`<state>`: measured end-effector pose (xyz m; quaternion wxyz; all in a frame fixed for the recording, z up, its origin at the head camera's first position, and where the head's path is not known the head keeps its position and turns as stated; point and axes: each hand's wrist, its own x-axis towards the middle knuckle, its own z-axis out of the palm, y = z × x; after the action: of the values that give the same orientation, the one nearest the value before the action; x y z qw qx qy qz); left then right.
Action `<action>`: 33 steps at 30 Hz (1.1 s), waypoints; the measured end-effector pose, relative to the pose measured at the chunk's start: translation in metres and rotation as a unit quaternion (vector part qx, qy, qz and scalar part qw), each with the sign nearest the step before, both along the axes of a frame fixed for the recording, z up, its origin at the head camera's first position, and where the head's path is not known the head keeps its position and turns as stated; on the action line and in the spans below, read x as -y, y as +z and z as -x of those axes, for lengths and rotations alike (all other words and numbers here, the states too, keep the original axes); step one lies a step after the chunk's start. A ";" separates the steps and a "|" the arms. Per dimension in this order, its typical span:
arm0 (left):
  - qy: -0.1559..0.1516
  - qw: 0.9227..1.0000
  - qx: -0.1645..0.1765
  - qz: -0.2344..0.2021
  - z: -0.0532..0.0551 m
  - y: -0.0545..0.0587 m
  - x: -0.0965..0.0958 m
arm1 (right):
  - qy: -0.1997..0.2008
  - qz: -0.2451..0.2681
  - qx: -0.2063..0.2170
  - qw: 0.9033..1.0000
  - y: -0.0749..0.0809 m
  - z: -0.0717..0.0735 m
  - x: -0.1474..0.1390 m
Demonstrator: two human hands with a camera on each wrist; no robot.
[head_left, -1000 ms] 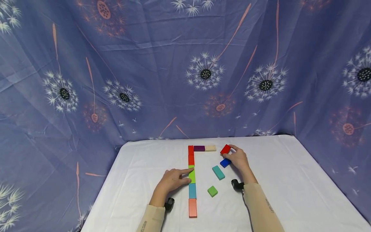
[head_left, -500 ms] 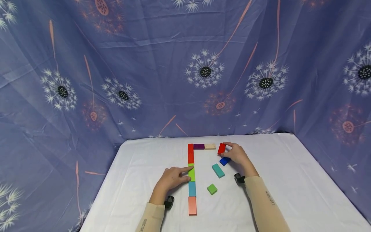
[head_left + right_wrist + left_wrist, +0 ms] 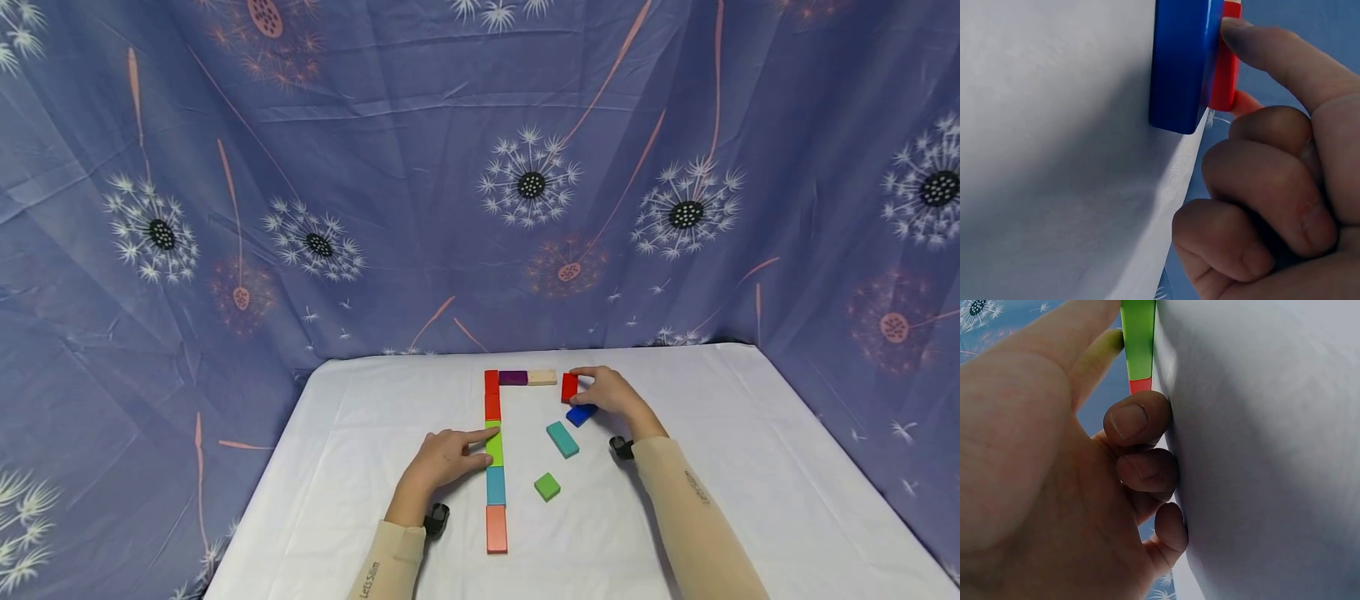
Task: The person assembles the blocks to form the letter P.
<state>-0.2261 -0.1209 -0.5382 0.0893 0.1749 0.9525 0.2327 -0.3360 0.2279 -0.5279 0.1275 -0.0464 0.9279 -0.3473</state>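
Note:
My left hand (image 3: 446, 457) reaches in from the left, its index finger and thumb touching the lime-green block (image 3: 494, 450) in the middle of a straight column. Its other fingers are bent against the white cloth in the left wrist view. Between thumb and index finger, my right hand (image 3: 613, 390) pinches a red block (image 3: 567, 388), which stands lengthwise just right of the cream block (image 3: 542, 377). A dark blue block (image 3: 1182, 62) lies close in front of that red one and partly covers it in the right wrist view. The right hand's remaining fingers are curled into the palm.
Two red blocks (image 3: 492, 407) top the column; a light blue block (image 3: 496, 486) and a salmon block (image 3: 497, 530) form its near end. A purple block (image 3: 513, 377) links to the cream one. A teal block (image 3: 562, 439) and a green square block (image 3: 547, 487) lie loose.
My right hand has moved left with the red block, turning it from slanted to nearly straight beside the cream block. The left hand stays at the lime-green block.

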 end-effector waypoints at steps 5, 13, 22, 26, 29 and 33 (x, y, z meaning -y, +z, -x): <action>0.000 1.000 -0.002 0.002 0.001 0.001 0.000 | 0.031 -0.015 0.007 0.999 0.002 0.006 0.001; -0.001 1.000 -0.005 -0.003 0.000 0.001 0.000 | 0.061 -0.030 0.021 0.997 0.005 0.010 0.001; -0.001 1.000 -0.003 0.001 0.000 0.000 0.001 | 0.073 -0.039 0.029 0.996 0.005 0.012 0.000; -0.002 1.000 -0.003 -0.003 -0.001 0.000 0.001 | 0.074 -0.040 0.031 0.996 0.004 0.013 0.000; -0.001 1.000 -0.001 -0.003 -0.001 0.001 0.001 | 0.075 -0.041 0.033 0.996 0.004 0.014 0.000; 0.000 1.000 -0.001 -0.005 -0.001 0.001 0.001 | 0.069 -0.038 0.039 0.996 0.003 0.015 0.001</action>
<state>-0.2252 -0.1217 -0.5370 0.0877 0.1757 0.9514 0.2372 -0.3511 0.2273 -0.5245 0.1893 -0.0916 0.9292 -0.3040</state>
